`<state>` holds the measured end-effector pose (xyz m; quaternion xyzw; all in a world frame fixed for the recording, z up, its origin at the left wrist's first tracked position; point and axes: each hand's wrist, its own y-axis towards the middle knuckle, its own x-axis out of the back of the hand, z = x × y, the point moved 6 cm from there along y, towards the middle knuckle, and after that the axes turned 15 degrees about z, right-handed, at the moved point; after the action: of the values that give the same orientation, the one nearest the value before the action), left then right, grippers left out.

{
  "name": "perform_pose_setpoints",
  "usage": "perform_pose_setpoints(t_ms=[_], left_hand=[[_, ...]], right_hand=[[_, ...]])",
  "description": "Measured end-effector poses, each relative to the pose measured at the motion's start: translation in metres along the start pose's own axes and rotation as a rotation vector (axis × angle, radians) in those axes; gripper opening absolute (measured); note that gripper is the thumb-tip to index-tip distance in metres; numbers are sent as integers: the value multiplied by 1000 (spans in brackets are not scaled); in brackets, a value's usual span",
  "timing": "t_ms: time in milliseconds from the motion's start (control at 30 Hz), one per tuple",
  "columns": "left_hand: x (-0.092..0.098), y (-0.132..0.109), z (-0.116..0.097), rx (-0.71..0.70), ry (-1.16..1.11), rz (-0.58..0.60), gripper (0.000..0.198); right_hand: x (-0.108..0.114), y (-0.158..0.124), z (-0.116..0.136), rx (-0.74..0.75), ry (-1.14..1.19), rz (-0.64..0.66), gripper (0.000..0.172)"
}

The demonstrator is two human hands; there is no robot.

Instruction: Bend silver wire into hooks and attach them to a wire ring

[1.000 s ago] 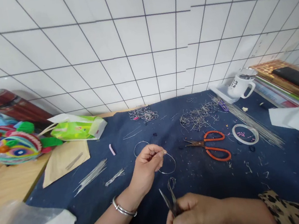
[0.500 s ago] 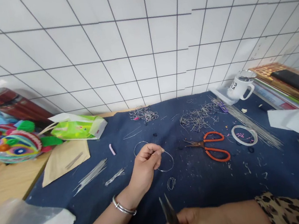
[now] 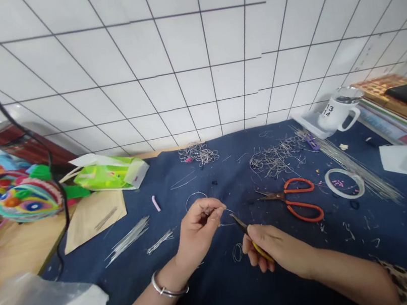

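Note:
Between thumb and forefinger, my left hand (image 3: 199,227) pinches a thin wire bent into a loop (image 3: 195,194), which curves out on both sides of the fingers. My right hand (image 3: 273,246) is wrapped round yellow-handled pliers (image 3: 261,252). Their dark, narrow jaws point up and left and meet the wire just right of my left fingertips; whether they grip it I cannot tell. A small coil of wire (image 3: 237,252) lies on the blue cloth (image 3: 217,298) just left of my right hand. Orange-handled scissors (image 3: 291,200) lie to the right.
Tangled wire heaps (image 3: 276,157) and a white ring with pink beads (image 3: 345,183) lie on the cloth. Bundles of straight wire (image 3: 128,240) rest at left, near a green tissue pack (image 3: 109,174). A white mug (image 3: 338,112) stands at back right. A black cable (image 3: 10,117) hangs at left.
My right hand has risen from the bottom edge with the pliers, bringing their jaws to the wire loop. My left hand keeps its pinch. The view has shifted slightly, and a black cable now shows at left.

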<state>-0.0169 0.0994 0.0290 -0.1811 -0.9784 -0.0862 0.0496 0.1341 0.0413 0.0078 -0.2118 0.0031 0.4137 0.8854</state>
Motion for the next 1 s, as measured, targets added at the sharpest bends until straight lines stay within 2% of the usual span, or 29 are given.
perform_pose_setpoints(t_ms=[133, 333, 533, 767, 900, 1000], left_hand=[[-5, -2, -4, -27, 135, 62, 8], [-5, -1, -6, -34, 182, 69, 7], [-12, -1, 2, 83, 61, 122, 6], [-31, -3, 7, 162, -103, 241, 6], [-33, 0, 4, 172, -28, 332, 9], [-31, 3, -4, 107, 129, 382, 10]], right_hand=[[12, -1, 0, -36, -128, -57, 52], [19, -4, 6, -50, -237, -71, 48], [31, -9, 23, 40, -459, -342, 21], [27, -5, 24, 112, -427, -328, 9], [30, -7, 25, 104, -421, -354, 11], [32, -9, 26, 104, -409, -359, 11]])
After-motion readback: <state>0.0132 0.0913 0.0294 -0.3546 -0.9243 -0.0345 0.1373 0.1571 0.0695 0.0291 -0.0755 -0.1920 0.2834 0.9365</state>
